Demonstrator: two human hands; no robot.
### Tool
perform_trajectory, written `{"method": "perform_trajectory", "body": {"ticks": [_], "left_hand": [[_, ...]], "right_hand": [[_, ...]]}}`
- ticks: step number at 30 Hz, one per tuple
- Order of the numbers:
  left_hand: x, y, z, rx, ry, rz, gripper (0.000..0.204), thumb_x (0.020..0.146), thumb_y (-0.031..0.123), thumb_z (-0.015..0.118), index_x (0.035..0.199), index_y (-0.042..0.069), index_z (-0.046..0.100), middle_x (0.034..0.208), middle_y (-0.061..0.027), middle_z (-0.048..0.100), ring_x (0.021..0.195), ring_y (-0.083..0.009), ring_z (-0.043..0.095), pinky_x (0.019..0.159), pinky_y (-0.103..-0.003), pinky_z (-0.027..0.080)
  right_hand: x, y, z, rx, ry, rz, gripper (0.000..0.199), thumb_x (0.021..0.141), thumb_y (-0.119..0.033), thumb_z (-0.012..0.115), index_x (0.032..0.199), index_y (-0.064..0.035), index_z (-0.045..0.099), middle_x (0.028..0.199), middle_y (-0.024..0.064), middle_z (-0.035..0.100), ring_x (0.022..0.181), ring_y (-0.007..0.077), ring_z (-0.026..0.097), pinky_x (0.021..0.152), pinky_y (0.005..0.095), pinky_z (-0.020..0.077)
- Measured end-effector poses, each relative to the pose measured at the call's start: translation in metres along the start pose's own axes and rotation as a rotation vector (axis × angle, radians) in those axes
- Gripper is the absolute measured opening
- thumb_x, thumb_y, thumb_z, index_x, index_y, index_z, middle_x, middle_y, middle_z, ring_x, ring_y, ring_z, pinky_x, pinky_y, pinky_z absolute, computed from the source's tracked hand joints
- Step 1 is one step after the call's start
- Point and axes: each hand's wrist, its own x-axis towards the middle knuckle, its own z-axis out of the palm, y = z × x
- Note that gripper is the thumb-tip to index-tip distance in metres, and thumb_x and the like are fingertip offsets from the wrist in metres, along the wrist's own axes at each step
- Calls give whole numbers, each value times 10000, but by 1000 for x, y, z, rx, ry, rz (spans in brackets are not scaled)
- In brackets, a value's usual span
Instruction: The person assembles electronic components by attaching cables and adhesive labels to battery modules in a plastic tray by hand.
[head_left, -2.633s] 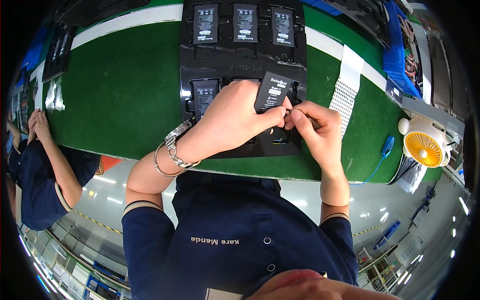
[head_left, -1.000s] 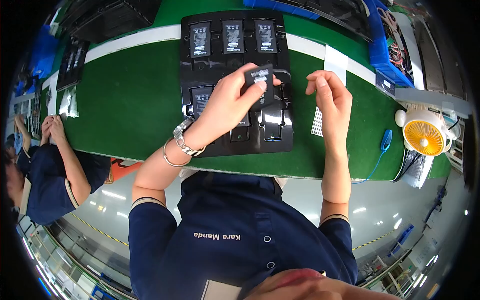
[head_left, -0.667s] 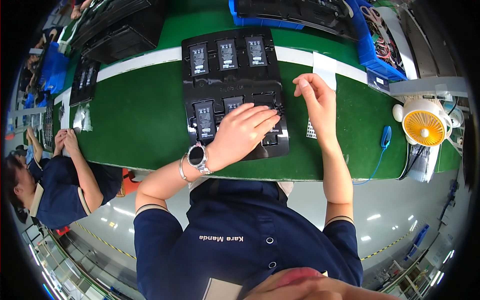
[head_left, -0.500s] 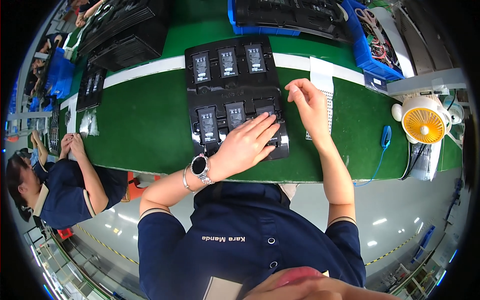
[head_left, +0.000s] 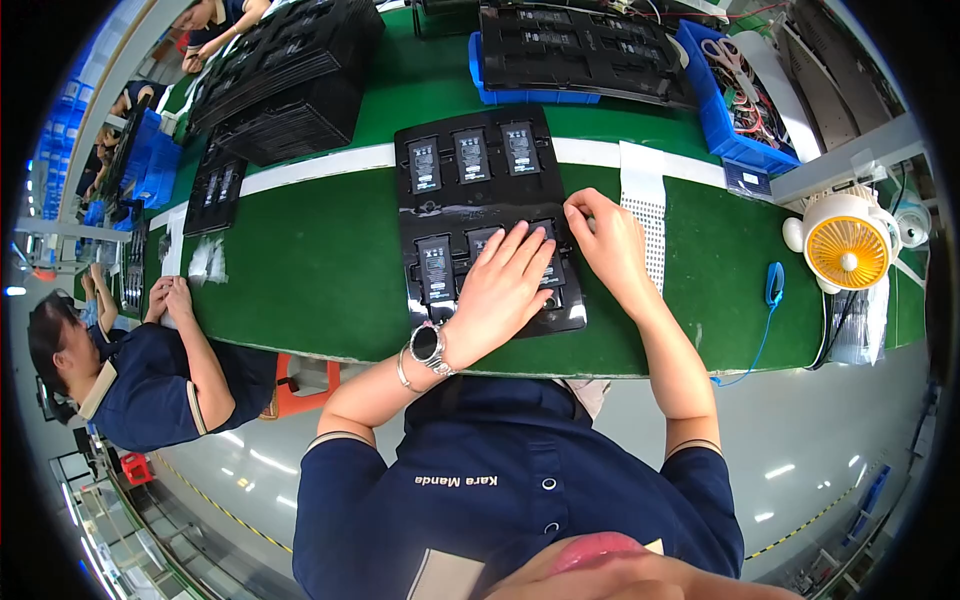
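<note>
A black plastic tray [head_left: 470, 208] lies on the green bench in front of me, holding two rows of flat black battery packs [head_left: 470, 155] with pale print. My left hand [head_left: 503, 285] rests over the near row, fingers stretched out and palm down, partly covering the middle and right packs. The near-left pack [head_left: 435, 270] shows beside it. Just off the tray's right edge, my right hand [head_left: 612, 245] has its thumb and forefinger pinched together; whatever they hold, if anything, cannot be made out. A white sheet of small dark dots [head_left: 652, 240] lies behind that hand.
Stacked black trays [head_left: 310, 110] stand at the far left. Another loaded tray [head_left: 590, 60] sits over a blue bin at the back. A blue bin [head_left: 705, 95] holds scissors and wires. At right are a small fan [head_left: 848, 254] and blue corded strap [head_left: 774, 285]. A co-worker [head_left: 160, 375] sits at left.
The view has shifted, so the bench scene sits slightly lower and further right. My right hand has come closer to the tray's edge, its fingertips drawn together. My left hand stays over the near row.
</note>
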Motion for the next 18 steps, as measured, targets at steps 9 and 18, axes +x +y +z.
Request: {"method": "perform_trajectory", "body": {"ticks": [9,18], "left_hand": [[-16,-8,-15,-74,-44,-14,529,842,254,668,1292,12,530,1403,-154,470,1359,-342,353,1104,-430,313],[-98,-58,-9,122,227,-670,483,942,271,539,1279,-75,518,1413,-248,428,1351,-405,336,1113,-464,276]], "right_hand": [[-2,11,-2,-77,22,7,156,894,-201,597,919,-51,633,818,110,691,740,315,671,649,407,500],[-10,11,6,-300,-7,-100,226,882,-240,604,829,-20,597,788,162,667,661,352,659,596,453,521]]}}
